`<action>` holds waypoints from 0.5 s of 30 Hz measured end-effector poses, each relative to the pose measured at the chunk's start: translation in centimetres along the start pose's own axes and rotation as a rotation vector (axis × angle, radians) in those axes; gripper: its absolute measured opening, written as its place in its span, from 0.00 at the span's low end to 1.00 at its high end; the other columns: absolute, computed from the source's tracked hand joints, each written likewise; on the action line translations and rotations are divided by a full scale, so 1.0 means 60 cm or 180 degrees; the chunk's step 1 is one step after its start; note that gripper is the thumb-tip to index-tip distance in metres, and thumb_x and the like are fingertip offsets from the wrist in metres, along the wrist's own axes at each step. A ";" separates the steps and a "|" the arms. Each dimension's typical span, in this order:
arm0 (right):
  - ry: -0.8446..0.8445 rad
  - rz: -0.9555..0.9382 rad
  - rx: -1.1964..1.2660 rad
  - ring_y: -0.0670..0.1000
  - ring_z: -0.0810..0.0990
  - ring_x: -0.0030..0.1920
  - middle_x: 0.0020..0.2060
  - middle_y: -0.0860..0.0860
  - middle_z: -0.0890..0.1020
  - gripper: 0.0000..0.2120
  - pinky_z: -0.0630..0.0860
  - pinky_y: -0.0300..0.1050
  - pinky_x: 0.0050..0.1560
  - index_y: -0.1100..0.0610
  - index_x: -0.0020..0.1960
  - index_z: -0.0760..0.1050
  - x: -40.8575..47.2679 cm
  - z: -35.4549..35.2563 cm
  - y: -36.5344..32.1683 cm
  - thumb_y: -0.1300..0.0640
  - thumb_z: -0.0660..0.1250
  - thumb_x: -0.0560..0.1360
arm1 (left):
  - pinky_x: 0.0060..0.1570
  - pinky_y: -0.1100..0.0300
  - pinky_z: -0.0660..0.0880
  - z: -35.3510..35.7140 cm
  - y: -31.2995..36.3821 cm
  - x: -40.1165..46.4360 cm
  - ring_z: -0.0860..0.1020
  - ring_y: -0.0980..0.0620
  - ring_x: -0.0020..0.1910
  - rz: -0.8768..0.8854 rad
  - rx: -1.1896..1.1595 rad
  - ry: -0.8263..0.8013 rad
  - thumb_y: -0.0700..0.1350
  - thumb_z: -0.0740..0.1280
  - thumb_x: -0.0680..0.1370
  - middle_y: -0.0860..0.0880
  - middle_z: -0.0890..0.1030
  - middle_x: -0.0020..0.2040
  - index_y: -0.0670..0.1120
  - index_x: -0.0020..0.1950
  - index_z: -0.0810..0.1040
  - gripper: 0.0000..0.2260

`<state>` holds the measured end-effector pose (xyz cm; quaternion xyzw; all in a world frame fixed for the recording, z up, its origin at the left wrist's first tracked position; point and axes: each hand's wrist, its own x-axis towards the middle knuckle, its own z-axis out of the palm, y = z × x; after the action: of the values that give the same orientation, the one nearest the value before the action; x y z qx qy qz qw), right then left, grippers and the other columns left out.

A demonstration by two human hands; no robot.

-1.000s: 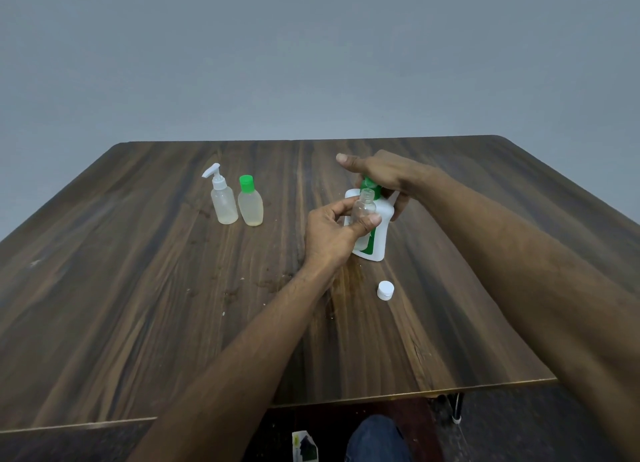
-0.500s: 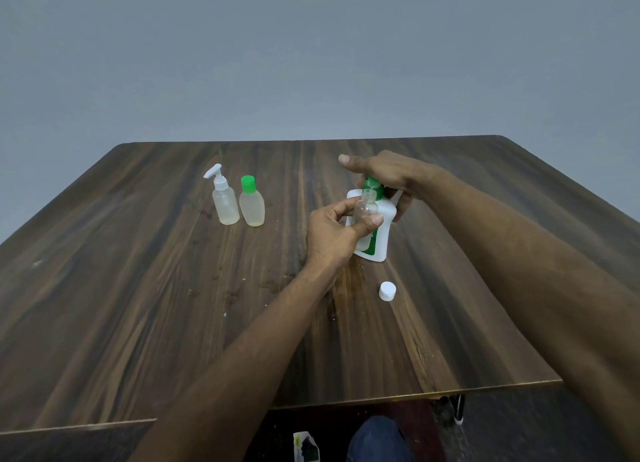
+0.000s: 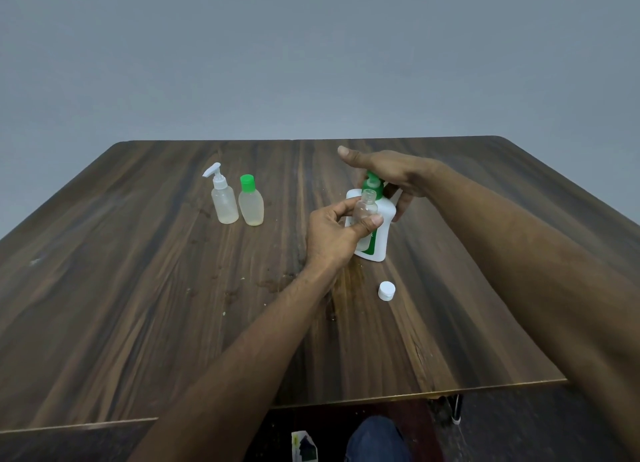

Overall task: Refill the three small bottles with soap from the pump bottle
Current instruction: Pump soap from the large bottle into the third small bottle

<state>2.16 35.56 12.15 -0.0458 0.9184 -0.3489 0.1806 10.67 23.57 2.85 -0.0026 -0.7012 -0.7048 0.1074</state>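
Right hand (image 3: 391, 174) presses further down on pump bottle (image 3: 375, 226) at 1 o'clock, fingers straight; left hand (image 3: 334, 235) pinches clear small bottle (image 3: 366, 209) under spout: bottle 3 filling.

Clear small bottle (image 3: 365, 209) uncapped, upright before white green-pump bottle (image 3: 379, 231); two filled bottles (image 3: 238, 203) left.

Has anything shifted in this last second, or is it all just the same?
Almost nothing moved. The left hand still holds the small clear uncapped bottle at the spout, and the right hand stays pressing on the green-topped white pump bottle. The loose white cap and the two other small bottles stayed put.
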 end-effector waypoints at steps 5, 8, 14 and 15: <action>0.0207 0.0047 -0.0166 0.58 0.86 0.38 0.42 0.56 0.85 0.38 0.82 0.54 0.30 0.59 0.55 0.79 0.009 0.008 0.003 0.24 0.60 0.72 | 0.60 0.43 0.77 -0.001 0.004 -0.001 0.81 0.47 0.57 0.0035 -0.0023 0.0009 0.43 0.78 0.69 0.46 0.85 0.55 0.43 0.59 0.83 0.20; 0.0277 0.0062 -0.0169 0.58 0.86 0.37 0.42 0.56 0.85 0.38 0.82 0.53 0.29 0.60 0.55 0.80 0.010 0.012 0.004 0.24 0.61 0.72 | 0.60 0.44 0.77 -0.001 0.004 -0.003 0.81 0.48 0.57 0.0023 -0.0029 0.0010 0.44 0.79 0.68 0.47 0.85 0.55 0.44 0.59 0.83 0.20; 0.0084 0.0052 0.0000 0.60 0.86 0.45 0.47 0.57 0.84 0.43 0.84 0.59 0.34 0.57 0.54 0.77 -0.003 0.005 -0.002 0.18 0.56 0.67 | 0.59 0.45 0.78 -0.001 0.006 -0.003 0.82 0.49 0.56 0.0016 -0.0033 0.0019 0.43 0.79 0.68 0.49 0.85 0.53 0.45 0.57 0.84 0.18; 0.0073 0.0055 0.0009 0.60 0.85 0.46 0.48 0.57 0.84 0.43 0.84 0.58 0.34 0.57 0.56 0.76 -0.004 0.004 -0.002 0.18 0.56 0.67 | 0.59 0.45 0.78 -0.001 0.006 -0.003 0.82 0.49 0.56 0.0018 -0.0041 0.0014 0.43 0.79 0.68 0.49 0.85 0.53 0.46 0.57 0.84 0.18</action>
<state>2.45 35.36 12.17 -0.0336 0.9203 -0.3491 0.1731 10.92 23.56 3.18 -0.0038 -0.6964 -0.7090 0.1109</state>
